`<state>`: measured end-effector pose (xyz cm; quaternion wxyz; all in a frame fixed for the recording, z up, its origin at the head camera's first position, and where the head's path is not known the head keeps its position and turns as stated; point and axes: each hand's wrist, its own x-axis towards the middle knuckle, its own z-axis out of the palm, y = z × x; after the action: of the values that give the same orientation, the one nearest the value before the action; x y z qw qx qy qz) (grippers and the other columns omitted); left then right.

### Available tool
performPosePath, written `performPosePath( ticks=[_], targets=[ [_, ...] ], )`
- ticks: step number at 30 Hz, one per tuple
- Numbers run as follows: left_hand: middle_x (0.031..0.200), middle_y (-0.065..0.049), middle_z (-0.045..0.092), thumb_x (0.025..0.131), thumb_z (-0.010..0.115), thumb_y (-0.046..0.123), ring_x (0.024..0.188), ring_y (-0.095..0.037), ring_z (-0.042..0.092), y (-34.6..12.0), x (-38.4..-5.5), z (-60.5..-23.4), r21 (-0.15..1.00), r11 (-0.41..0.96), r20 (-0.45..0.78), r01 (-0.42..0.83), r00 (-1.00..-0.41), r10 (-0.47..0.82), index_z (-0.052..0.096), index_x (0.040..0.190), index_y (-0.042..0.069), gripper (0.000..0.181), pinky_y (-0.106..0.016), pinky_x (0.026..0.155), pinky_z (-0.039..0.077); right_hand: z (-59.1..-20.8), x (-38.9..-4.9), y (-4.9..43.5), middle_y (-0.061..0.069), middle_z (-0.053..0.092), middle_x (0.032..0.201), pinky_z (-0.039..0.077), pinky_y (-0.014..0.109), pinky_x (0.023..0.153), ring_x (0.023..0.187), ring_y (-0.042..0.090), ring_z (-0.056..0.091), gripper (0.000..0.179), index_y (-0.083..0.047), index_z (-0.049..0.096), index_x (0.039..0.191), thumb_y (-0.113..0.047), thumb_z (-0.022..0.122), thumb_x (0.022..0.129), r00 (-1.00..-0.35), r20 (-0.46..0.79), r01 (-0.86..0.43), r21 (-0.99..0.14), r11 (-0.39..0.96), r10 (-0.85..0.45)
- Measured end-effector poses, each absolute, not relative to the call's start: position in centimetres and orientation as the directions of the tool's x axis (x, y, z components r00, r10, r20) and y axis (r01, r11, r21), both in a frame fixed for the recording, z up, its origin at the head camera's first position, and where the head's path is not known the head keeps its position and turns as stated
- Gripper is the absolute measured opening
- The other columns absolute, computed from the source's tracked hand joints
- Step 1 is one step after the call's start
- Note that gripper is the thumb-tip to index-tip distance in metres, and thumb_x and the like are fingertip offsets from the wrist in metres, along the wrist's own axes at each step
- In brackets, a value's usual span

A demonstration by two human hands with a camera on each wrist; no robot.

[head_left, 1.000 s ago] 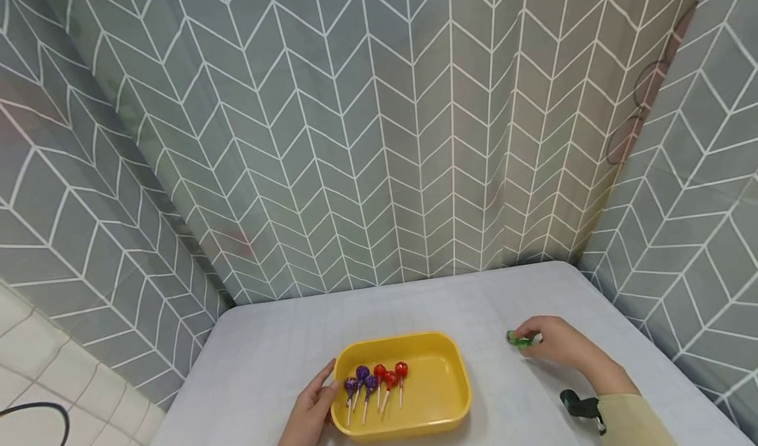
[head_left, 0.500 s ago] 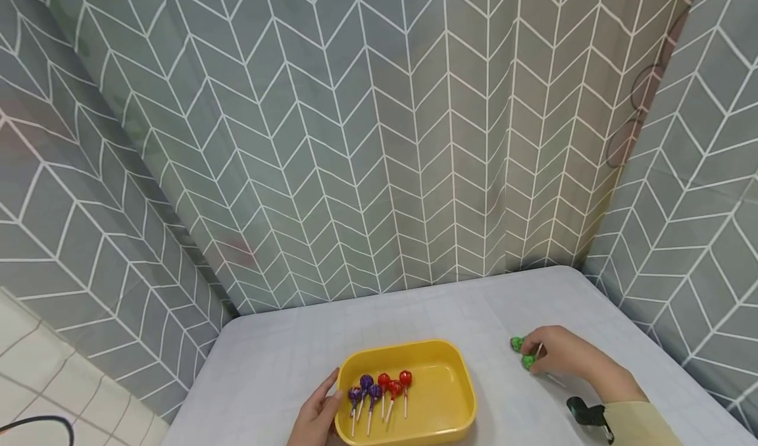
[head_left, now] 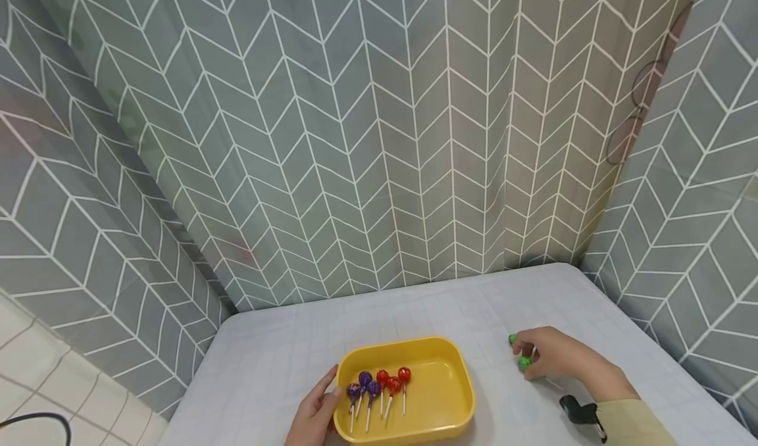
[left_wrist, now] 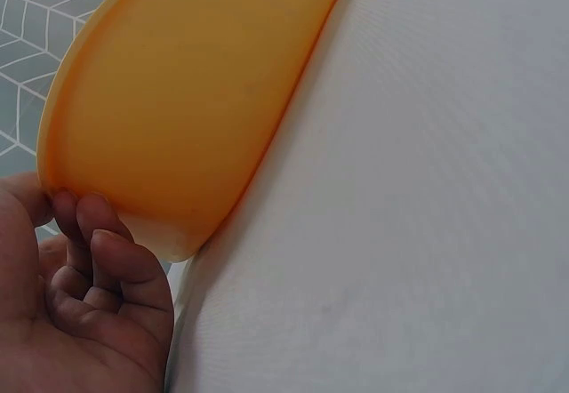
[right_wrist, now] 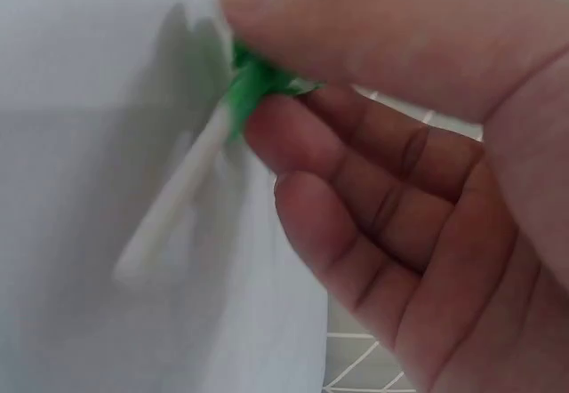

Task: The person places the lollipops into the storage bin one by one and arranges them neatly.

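Note:
My left hand grips the left end of a yellow tray, thumb at the rim and fingers against the outer wall. The left wrist view shows the tray's outer wall above the curled fingers. Purple and red lollipops lie side by side in the tray's left half, sticks towards me. To the right, my right hand pinches a green lollipop between thumb and fingers, its white stick slanting down-left in the right wrist view. Another green lollipop head shows at the fingertips, partly hidden.
A white cloth covers the table. Grey patterned curtains stand behind it and at both sides. A black strap piece sits at my right wrist, and a dark cable curves at the lower left.
The green lollipop heads by my right hand have come further apart, and that hand's fingers have shifted slightly nearer to me. My left hand keeps its hold on the tray.

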<state>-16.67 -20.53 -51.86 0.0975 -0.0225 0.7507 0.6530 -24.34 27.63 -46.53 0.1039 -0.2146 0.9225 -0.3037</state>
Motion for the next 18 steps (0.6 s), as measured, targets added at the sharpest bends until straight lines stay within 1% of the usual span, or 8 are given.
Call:
performPosePath(
  ticks=[3,5,7,10,13,18],
  targets=[
    [0.089,-0.013,0.068,0.1,0.055,0.047,0.071,-0.022,0.064,-20.6,-16.7,-51.8,0.976,0.147,-0.177,-0.162,-0.98,0.096,0.022,0.157,0.003,0.079,-0.033,0.059,0.055,-46.1,-24.2,27.4,-0.003,0.063,0.094,0.052,0.028,0.066,0.077,0.015,0.058,0.035,-0.01,0.07,0.112,-0.013,0.082,0.08,-0.876,-0.04,-0.355,-0.619,0.7,-0.48],
    [0.09,-0.013,0.068,0.1,0.055,0.048,0.071,-0.022,0.064,-20.6,-16.7,-51.8,0.976,0.147,-0.176,-0.161,-0.98,0.097,0.022,0.157,0.003,0.08,-0.033,0.059,0.055,-45.7,-24.1,27.2,-0.004,0.064,0.097,0.052,0.028,0.066,0.078,0.014,0.058,0.034,-0.01,0.071,0.117,-0.017,0.079,0.084,-0.871,-0.012,-0.371,-0.641,0.672,-0.492],
    [0.089,-0.012,0.067,0.099,0.055,0.048,0.07,-0.022,0.063,-20.6,-16.6,-51.8,0.976,0.148,-0.176,-0.161,-0.98,0.094,0.022,0.157,0.003,0.08,-0.033,0.058,0.055,-45.3,-24.0,27.0,-0.004,0.065,0.098,0.052,0.027,0.065,0.077,0.013,0.058,0.033,-0.009,0.072,0.117,-0.02,0.077,0.086,-0.862,0.025,-0.395,-0.661,0.639,-0.507],
    [0.088,-0.012,0.067,0.099,0.056,0.048,0.07,-0.021,0.063,-20.6,-16.6,-51.7,0.975,0.149,-0.178,-0.163,-0.98,0.091,0.022,0.157,0.003,0.081,-0.033,0.059,0.054,-44.9,-24.0,26.6,-0.004,0.065,0.098,0.053,0.026,0.066,0.078,0.012,0.061,0.031,-0.009,0.072,0.113,-0.024,0.078,0.086,-0.855,0.065,-0.411,-0.69,0.596,-0.515],
    [0.088,-0.012,0.067,0.099,0.056,0.048,0.071,-0.022,0.063,-20.5,-16.6,-51.6,0.976,0.145,-0.177,-0.163,-0.98,0.092,0.022,0.157,0.003,0.081,-0.033,0.059,0.055,-44.7,-24.0,26.4,-0.003,0.065,0.096,0.054,0.027,0.066,0.079,0.013,0.064,0.032,-0.008,0.07,0.11,-0.025,0.08,0.085,-0.856,0.075,-0.404,-0.714,0.572,-0.511],
    [0.088,-0.013,0.067,0.099,0.055,0.048,0.073,-0.024,0.065,-20.5,-16.6,-51.7,0.978,0.131,-0.174,-0.16,-0.979,0.103,0.021,0.157,0.002,0.081,-0.034,0.06,0.056,-44.5,-24.0,25.9,-0.004,0.066,0.094,0.054,0.027,0.069,0.082,0.014,0.063,0.031,-0.009,0.069,0.107,-0.028,0.08,0.085,-0.866,0.09,-0.393,-0.729,0.56,-0.491]
  ],
)
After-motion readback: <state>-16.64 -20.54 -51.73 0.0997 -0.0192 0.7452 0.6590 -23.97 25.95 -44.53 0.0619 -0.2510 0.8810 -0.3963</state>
